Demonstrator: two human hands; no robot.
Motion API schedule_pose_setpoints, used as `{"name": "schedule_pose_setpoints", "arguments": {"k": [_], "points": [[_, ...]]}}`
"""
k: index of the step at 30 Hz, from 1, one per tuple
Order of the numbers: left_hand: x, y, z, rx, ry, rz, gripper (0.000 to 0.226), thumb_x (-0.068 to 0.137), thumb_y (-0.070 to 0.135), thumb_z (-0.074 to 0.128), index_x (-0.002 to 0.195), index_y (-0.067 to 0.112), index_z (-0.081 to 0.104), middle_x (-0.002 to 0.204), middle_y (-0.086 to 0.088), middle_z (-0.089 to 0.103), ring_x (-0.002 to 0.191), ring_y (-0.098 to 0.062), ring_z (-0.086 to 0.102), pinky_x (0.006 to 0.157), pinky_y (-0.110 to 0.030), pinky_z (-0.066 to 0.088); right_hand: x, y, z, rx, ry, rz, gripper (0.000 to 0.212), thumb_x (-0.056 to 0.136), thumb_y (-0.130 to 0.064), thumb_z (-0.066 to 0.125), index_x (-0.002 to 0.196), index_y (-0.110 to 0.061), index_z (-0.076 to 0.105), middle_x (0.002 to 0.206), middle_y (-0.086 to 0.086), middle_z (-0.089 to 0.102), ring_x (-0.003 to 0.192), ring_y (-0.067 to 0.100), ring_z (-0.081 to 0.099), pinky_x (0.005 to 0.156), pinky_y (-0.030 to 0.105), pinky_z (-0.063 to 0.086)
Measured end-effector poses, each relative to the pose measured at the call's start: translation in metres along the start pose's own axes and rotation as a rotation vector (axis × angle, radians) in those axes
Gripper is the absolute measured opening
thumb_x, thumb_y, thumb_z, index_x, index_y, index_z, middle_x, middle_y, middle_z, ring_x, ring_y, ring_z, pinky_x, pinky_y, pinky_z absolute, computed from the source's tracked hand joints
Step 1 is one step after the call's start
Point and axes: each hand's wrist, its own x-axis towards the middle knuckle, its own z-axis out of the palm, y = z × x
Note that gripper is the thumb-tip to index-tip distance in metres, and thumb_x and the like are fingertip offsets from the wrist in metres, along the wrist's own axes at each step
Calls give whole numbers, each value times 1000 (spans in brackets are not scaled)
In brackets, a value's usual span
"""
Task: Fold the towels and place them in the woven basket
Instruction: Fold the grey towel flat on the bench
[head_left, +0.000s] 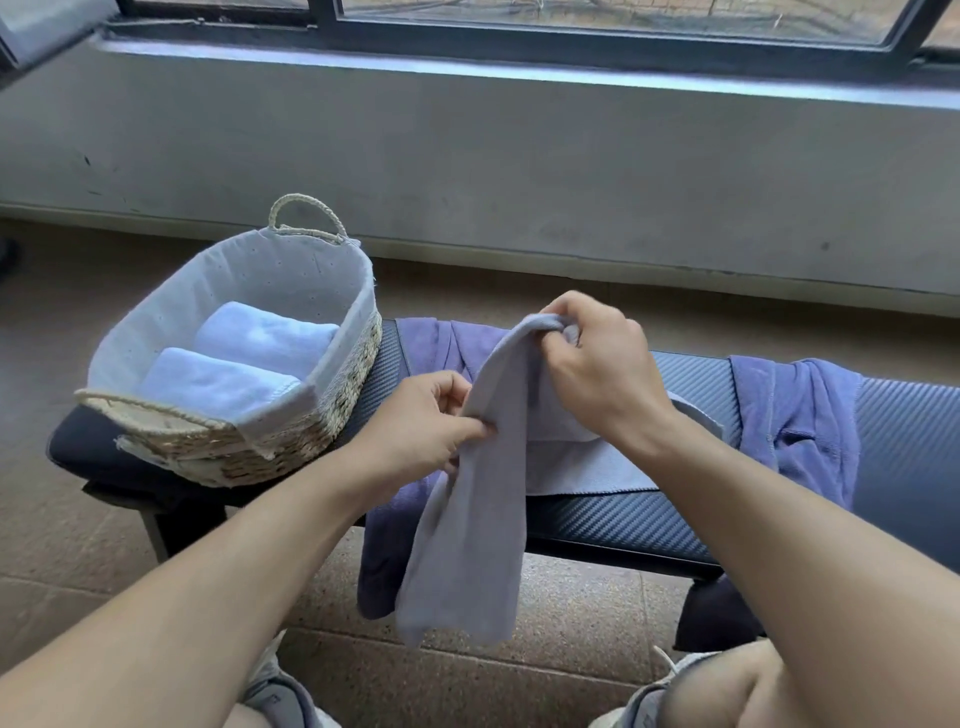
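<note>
A grey towel (478, 519) hangs lengthwise above the bench's front edge. My right hand (597, 364) grips its top end, fingers curled round the cloth. Lower down, my left hand (421, 421) pinches the towel's left edge. The woven basket (343, 384), lined with white cloth, stands on the bench's left end and holds two folded light-blue towels (234, 364). A purple towel (436, 343) lies behind the grey one and drapes over the bench front. Another purple towel (800, 421) lies crumpled to the right. A pale towel (576, 467) lies flat under my right wrist.
The dark padded bench (893, 415) runs left to right in front of me. Behind it are a grey wall and a window sill. Speckled floor and my shoes (280, 691) lie below the hanging towel.
</note>
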Motion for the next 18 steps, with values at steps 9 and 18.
{"name": "schedule_pose_setpoints", "arguments": {"k": [9,18], "points": [[3,-6,-2,163,247,70,37,98,36,62,73,9,60,57,2,54,54,-16,51,61,-37,54,22,14,-6,78,11,142,24,86,-31,63,109,-34,59,99,-10,68,101,20,63,87,37,51],[-3,-4,-32,263,-8,-182,24,82,38,82,91,17,73,77,1,69,62,-15,63,52,-26,50,27,45,-20,-571,-464,274,79,76,-43,76,145,-27,44,139,2,57,126,27,53,102,43,48]]}}
